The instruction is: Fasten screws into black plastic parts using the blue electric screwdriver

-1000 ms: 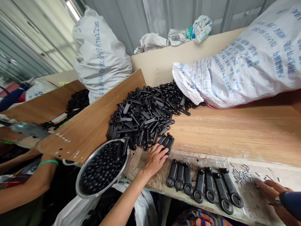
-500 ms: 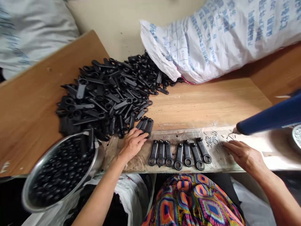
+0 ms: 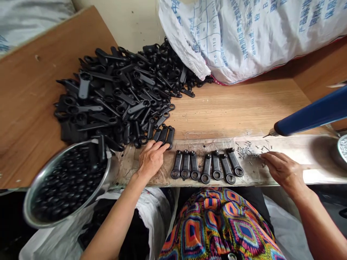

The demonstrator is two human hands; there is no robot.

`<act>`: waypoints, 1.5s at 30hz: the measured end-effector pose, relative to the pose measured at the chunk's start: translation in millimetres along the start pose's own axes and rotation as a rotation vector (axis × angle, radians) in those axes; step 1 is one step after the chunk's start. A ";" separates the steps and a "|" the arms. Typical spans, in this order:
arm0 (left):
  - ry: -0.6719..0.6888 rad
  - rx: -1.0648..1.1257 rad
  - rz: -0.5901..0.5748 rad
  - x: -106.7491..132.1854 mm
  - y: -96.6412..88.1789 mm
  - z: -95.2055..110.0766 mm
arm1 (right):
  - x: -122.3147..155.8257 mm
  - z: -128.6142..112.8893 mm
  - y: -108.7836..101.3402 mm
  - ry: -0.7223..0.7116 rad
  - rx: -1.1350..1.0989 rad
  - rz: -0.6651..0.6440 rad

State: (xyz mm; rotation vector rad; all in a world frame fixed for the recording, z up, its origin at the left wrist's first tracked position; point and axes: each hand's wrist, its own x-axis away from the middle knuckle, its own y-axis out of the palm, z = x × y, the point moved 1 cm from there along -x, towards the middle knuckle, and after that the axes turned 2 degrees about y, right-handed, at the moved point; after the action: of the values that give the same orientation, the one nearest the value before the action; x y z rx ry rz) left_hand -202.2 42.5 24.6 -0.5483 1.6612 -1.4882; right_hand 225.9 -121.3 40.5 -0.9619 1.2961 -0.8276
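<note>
My left hand [image 3: 151,159] has its fingers closed over the lower ends of a few black plastic crank handles [image 3: 163,134], lined up side by side at the front of a large heap of the same parts [image 3: 119,90]. A row of several crank handles [image 3: 216,165] lies in front of me, ring ends toward my body. My right hand [image 3: 283,168] has its thumb and fingers pinched together at the right edge of a scatter of small silver screws [image 3: 245,150]; whatever is between the fingertips is hidden. Beyond that hand, a blue power screwdriver [image 3: 309,112] points its bit leftward.
At the left front stands a metal bowl [image 3: 28,213] full of round black pieces. A printed white sack [image 3: 244,43] lies at the back. Wooden side boards [image 3: 40,83] bound the bench. Another metal bowl [image 3: 338,153] sits at the right edge.
The whole view has shifted, so the bench appears higher. My right hand's fingers have drawn into a pinch beside the screws. The left hand stays on the same crank handles.
</note>
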 end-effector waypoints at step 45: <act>-0.099 0.167 -0.219 80.1 -42.0 34.0 | -120.9 -155.9 -23.3 -0.231 -0.729 -0.146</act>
State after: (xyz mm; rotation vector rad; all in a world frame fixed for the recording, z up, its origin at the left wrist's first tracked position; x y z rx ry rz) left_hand -228.9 -48.5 43.3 -0.7169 1.4214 -1.7105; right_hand 58.5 -37.3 106.7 -1.6889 1.3524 -0.3187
